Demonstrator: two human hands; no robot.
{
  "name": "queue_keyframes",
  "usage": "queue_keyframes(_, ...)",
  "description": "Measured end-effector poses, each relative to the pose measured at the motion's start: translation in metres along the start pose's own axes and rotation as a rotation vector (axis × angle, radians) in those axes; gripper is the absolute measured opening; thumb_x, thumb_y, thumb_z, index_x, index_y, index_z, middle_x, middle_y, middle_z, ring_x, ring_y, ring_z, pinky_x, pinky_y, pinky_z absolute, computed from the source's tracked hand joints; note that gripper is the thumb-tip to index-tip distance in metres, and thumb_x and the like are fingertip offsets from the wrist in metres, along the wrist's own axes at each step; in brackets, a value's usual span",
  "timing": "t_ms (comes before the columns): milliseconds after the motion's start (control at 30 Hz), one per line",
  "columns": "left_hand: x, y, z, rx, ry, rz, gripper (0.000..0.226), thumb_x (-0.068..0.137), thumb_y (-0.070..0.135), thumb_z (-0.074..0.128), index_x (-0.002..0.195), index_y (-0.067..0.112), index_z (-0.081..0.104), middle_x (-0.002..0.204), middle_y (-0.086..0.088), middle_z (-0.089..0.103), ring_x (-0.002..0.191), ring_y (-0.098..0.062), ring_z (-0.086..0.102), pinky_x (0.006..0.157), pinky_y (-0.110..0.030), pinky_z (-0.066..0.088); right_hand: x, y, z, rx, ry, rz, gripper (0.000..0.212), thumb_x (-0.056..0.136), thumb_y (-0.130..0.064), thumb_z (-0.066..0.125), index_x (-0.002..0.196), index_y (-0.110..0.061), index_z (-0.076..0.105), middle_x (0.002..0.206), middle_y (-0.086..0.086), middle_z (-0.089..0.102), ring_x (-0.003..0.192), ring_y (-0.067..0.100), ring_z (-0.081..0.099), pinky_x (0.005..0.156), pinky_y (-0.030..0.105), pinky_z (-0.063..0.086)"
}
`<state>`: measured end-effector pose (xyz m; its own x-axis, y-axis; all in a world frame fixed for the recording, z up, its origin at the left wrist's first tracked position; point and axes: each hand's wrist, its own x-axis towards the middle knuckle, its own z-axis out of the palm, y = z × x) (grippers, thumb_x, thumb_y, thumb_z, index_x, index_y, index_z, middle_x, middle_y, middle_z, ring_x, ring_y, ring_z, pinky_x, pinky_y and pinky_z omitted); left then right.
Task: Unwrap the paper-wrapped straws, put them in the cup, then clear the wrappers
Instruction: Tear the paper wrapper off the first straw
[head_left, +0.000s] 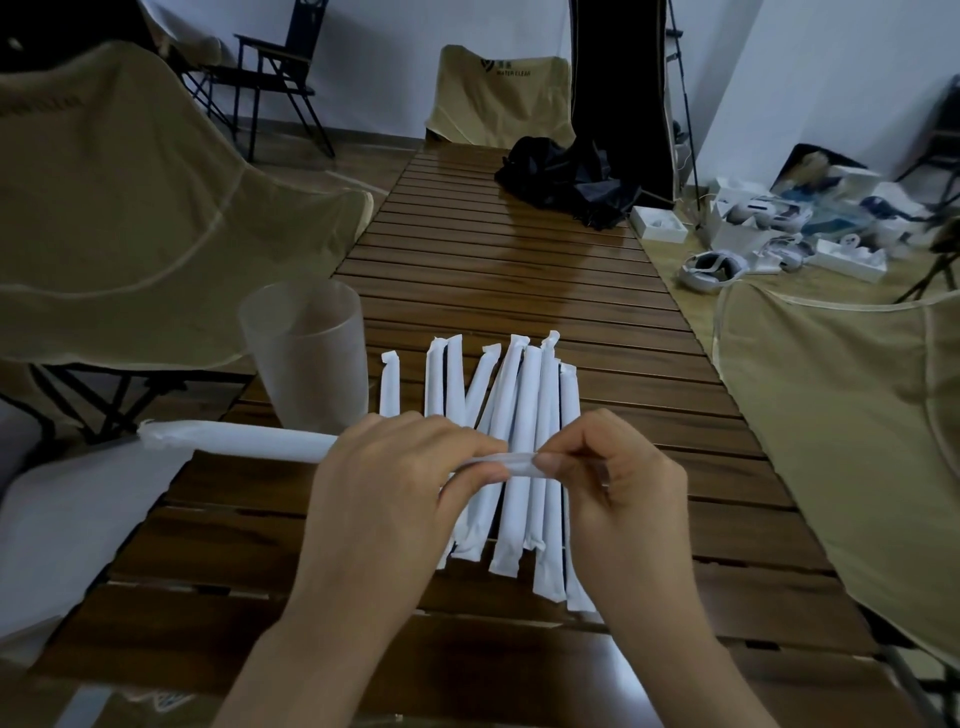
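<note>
A wrapped straw lies crosswise above the table, its long end sticking out to the left. My left hand grips its middle, and my right hand pinches the flattened paper end just right of it. Under both hands several more paper-wrapped straws lie side by side on the slatted wooden table. A frosted translucent cup stands upright at the table's left edge, behind the held straw, with nothing visible inside.
A black cloth bundle sits at the table's far end. Tan camp chairs flank the table on the left and right, another at the far end. White boxes and headsets litter the floor at right.
</note>
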<state>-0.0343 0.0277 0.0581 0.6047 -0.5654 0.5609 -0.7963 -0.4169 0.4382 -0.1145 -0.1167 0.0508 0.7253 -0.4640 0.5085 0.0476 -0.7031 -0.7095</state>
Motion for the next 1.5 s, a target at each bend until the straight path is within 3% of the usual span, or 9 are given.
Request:
queue_keyframes(233,-0.007,-0.007,0.001,-0.102,0.002,-0.058,0.026,0.089,0.050,0.049,0.096,0.037,0.072,0.076,0.020,0.069,0.088,-0.001,0.059,0.069,-0.002,0.046,0.004,-0.004,-0.003,-0.117,-0.052,-0.166,0.020,0.076,0.001,0.074,0.071,-0.017,0.067,0.069,-0.011,0.059,0.067,0.005,0.056,0.064,0.020,0.046)
queue_keyframes(367,-0.009,-0.005,-0.006,-0.215,-0.040,-0.141,0.017,0.089,0.036,0.059,0.087,0.029,0.075,0.077,0.016,0.071,0.085,-0.003,0.063,0.074,-0.010,0.048,0.003,-0.002,0.000,-0.083,-0.101,-0.122,0.021,0.078,-0.002,0.074,0.072,-0.021,0.067,0.070,-0.013,0.060,0.070,0.006,0.057,0.066,0.020,0.048)
queue_keyframes(533,-0.009,0.002,-0.007,-0.041,-0.021,-0.190,0.020,0.084,0.045,0.056,0.082,0.036,0.074,0.061,0.029,0.055,0.056,0.005,0.054,0.048,-0.003,0.035,0.002,-0.005,0.001,-0.117,-0.052,-0.214,0.018,0.080,-0.006,0.061,0.068,-0.018,0.063,0.067,-0.011,0.055,0.063,0.005,0.051,0.059,0.017,0.043)
queue_keyframes(667,-0.012,0.007,-0.006,-0.062,0.017,-0.270,0.012,0.085,0.041,0.064,0.083,0.037,0.074,0.062,0.028,0.057,0.060,0.004,0.057,0.055,-0.005,0.034,-0.002,-0.009,0.002,-0.133,-0.007,-0.286,0.022,0.083,-0.013,0.046,0.067,-0.015,0.061,0.067,-0.008,0.054,0.065,0.010,0.050,0.056,0.023,0.041)
queue_keyframes(767,-0.011,0.006,-0.005,-0.101,-0.007,-0.319,0.022,0.080,0.047,0.055,0.082,0.037,0.074,0.063,0.028,0.060,0.063,0.002,0.059,0.056,-0.012,0.037,-0.005,-0.009,0.004,-0.129,0.005,-0.303,0.022,0.081,-0.009,0.044,0.067,-0.013,0.061,0.069,-0.005,0.055,0.066,0.014,0.049,0.057,0.026,0.040)
queue_keyframes(1000,-0.010,0.004,-0.007,-0.155,-0.036,-0.386,0.009,0.083,0.037,0.064,0.082,0.039,0.073,0.071,0.026,0.064,0.072,0.000,0.061,0.067,-0.019,0.049,-0.008,-0.010,0.007,-0.130,0.034,-0.354,0.024,0.085,-0.008,0.044,0.070,-0.011,0.062,0.072,-0.003,0.057,0.068,0.015,0.048,0.057,0.024,0.039)
queue_keyframes(1267,-0.008,-0.012,-0.014,-0.061,-0.127,-0.103,0.018,0.083,0.045,0.059,0.086,0.037,0.074,0.069,0.022,0.067,0.080,-0.001,0.061,0.061,-0.003,0.045,-0.003,-0.002,0.009,-0.120,-0.152,-0.177,0.024,0.081,0.002,0.068,0.073,-0.021,0.063,0.074,-0.012,0.056,0.073,0.009,0.054,0.060,0.028,0.047)
queue_keyframes(1333,-0.010,-0.014,-0.014,-0.133,-0.178,-0.118,0.020,0.080,0.051,0.058,0.086,0.040,0.074,0.073,0.025,0.067,0.082,0.004,0.061,0.070,-0.002,0.044,-0.003,-0.001,0.008,-0.157,-0.185,-0.189,0.025,0.079,0.002,0.070,0.072,-0.021,0.063,0.073,-0.013,0.056,0.072,0.008,0.054,0.059,0.026,0.046)
queue_keyframes(1500,-0.011,0.000,-0.007,-0.098,-0.032,-0.187,0.009,0.080,0.043,0.068,0.079,0.038,0.075,0.066,0.023,0.066,0.079,0.002,0.060,0.056,-0.011,0.045,-0.005,-0.006,0.008,-0.123,-0.073,-0.169,0.030,0.078,0.007,0.066,0.069,-0.021,0.061,0.069,-0.015,0.054,0.071,0.007,0.052,0.061,0.020,0.043)
